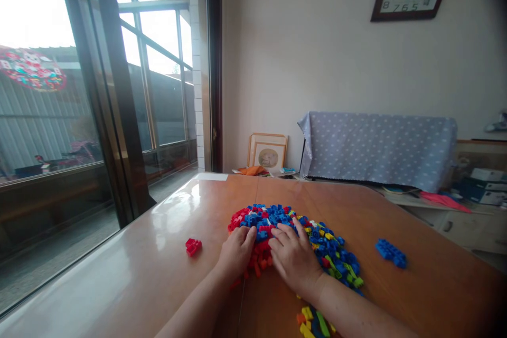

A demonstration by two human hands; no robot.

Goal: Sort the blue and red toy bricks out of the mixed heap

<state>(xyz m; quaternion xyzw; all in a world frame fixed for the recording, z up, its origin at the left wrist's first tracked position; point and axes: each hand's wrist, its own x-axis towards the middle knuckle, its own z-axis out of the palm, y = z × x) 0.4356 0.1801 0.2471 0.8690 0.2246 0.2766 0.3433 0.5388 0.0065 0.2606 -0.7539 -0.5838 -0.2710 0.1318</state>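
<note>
Well, my left hand (236, 253) and right hand (295, 259) lie flat on the brick pile (277, 216), middle of the worktop (158, 253) — fingers (291, 232) spread, gripping nothing. The bricks look light, hard, loose and slippery — best pinched singly by their sides.

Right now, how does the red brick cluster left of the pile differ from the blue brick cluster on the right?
Colour: the red brick cluster is all red, the blue brick cluster all blue. Shape: the red one is compact and smaller, the blue one longer. Side: red lies left of the left hand, blue out past the right hand. Both rest on the wooden table, apart from the brick pile, untouched.
</note>
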